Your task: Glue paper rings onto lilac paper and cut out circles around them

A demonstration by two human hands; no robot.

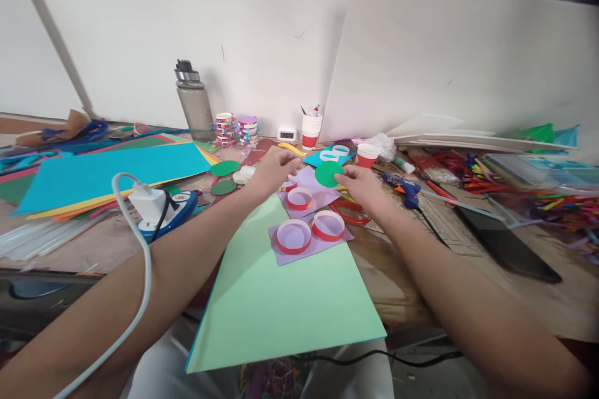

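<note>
In my right hand (361, 186) a green paper circle (327, 173) is pinched at its right edge between thumb and fingers. My left hand (276, 168) is to the left of it, fingers bent loosely and apart, with nothing seen in them. Below the hands lie two purple paper pieces. The nearer purple piece (289, 258) carries two red-and-white paper rings, a left ring (293, 245) and a right ring (328, 235). Another ring (299, 202) stands on the farther purple piece (322, 199), partly hidden. Underneath is a large light green sheet (290, 312).
Two green circles (224, 168) lie left of my hands, near a stack of coloured paper (116, 168). A white charger (148, 202) with its cable crosses my left forearm. A blue glue gun (409, 192), a paper cup (367, 154) and a black phone (508, 243) are at right; a bottle (194, 106) stands behind.
</note>
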